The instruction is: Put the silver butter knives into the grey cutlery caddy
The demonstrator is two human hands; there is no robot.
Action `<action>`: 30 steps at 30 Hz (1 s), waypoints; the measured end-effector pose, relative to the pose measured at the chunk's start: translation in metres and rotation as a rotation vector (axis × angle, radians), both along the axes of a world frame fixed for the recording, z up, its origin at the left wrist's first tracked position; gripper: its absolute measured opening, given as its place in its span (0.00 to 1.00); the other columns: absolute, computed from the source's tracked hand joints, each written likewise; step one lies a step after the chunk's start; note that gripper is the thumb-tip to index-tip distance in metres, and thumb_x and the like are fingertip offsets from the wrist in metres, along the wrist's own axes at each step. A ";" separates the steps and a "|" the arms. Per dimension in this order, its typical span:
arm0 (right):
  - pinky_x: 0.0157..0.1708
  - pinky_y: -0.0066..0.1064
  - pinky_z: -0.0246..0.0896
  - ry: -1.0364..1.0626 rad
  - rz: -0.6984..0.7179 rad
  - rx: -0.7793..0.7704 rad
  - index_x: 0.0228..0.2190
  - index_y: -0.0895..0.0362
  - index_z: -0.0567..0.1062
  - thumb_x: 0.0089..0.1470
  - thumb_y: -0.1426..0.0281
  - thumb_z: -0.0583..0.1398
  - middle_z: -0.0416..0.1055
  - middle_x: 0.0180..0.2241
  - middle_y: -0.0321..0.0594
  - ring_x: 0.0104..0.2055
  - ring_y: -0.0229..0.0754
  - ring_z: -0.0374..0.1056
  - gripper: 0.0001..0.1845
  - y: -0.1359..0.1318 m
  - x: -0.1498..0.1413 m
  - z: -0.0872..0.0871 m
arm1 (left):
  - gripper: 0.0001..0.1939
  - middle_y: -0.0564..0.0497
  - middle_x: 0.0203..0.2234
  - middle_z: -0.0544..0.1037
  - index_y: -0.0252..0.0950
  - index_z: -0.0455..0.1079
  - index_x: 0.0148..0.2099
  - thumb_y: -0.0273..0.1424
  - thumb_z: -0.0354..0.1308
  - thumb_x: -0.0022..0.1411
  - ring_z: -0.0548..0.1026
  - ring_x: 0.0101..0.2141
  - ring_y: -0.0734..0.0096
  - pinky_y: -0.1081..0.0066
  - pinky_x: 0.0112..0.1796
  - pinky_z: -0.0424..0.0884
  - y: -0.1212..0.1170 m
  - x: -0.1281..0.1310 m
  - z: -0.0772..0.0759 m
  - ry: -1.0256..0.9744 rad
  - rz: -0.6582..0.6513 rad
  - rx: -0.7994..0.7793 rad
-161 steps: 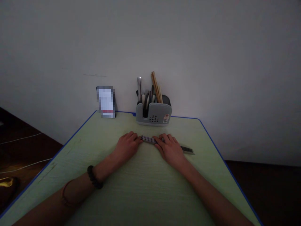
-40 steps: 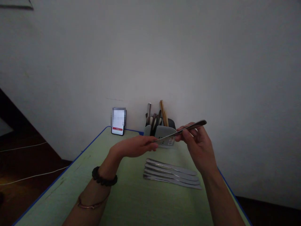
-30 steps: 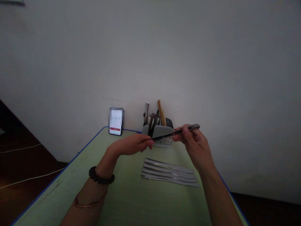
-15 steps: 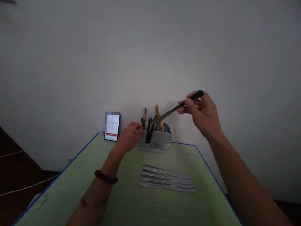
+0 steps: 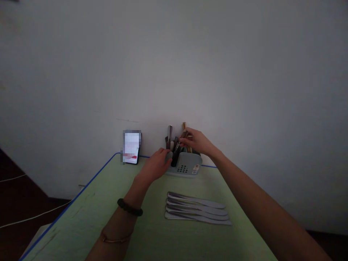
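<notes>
A grey plastic cutlery holder (image 5: pixel 190 159) with round holes in its front stands at the table's far edge. Several utensil handles rise from it, among them a shiny metal handle (image 5: pixel 170 132) and wooden chopsticks (image 5: pixel 184 125). My left hand (image 5: pixel 156 165) grips the holder's left end, fingers curled over the rim. Above the holder's middle, my right hand (image 5: pixel 197 140) pinches a dark-handled knife (image 5: pixel 183 136), its lower part down among the other utensils and hidden. Several silver table knives (image 5: pixel 198 208) lie side by side on the table in front of the holder.
A lit phone (image 5: pixel 132 146) leans upright against the white wall (image 5: pixel 174 72) at the back left. The pale green table (image 5: pixel 141 232) has a blue edge. A white cable (image 5: pixel 35 217) runs along the floor at left.
My right hand has moved left and down with the knife, from the air right of the holder into the utensils. My left hand has shifted right, onto the holder's end.
</notes>
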State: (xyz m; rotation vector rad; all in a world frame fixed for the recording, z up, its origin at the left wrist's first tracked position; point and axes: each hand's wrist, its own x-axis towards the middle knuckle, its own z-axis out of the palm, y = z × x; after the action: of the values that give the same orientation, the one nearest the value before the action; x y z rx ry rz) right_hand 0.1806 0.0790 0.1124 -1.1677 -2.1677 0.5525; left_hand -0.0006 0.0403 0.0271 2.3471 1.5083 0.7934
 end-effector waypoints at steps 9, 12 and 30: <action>0.31 0.26 0.62 -0.323 -0.104 0.144 0.28 0.59 0.72 0.49 0.77 0.62 0.74 0.25 0.38 0.29 0.37 0.70 0.03 -0.008 0.005 0.014 | 0.19 0.42 0.49 0.71 0.31 0.62 0.56 0.31 0.49 0.64 0.74 0.42 0.62 0.65 0.47 0.68 -0.002 0.002 0.003 0.069 0.022 -0.026; 0.33 0.28 0.62 -0.338 -0.184 0.226 0.30 0.59 0.74 0.50 0.73 0.62 0.76 0.29 0.41 0.31 0.39 0.70 0.02 -0.009 0.002 0.015 | 0.20 0.41 0.49 0.71 0.31 0.62 0.56 0.32 0.48 0.64 0.74 0.42 0.62 0.64 0.47 0.68 -0.001 0.001 0.000 0.072 0.009 -0.011; 0.37 0.29 0.61 -0.684 -0.176 0.172 0.35 0.56 0.77 0.53 0.70 0.60 0.77 0.35 0.42 0.38 0.43 0.72 0.07 -0.016 0.006 0.015 | 0.19 0.40 0.48 0.72 0.31 0.63 0.55 0.32 0.48 0.64 0.75 0.41 0.62 0.63 0.46 0.69 0.002 0.000 -0.003 0.045 0.002 0.020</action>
State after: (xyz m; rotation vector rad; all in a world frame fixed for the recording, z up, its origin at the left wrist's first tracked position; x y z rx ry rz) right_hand 0.1870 0.0632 0.1277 -1.5889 -2.5526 -0.1435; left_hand -0.0007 0.0420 0.0242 2.3934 1.5270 0.7643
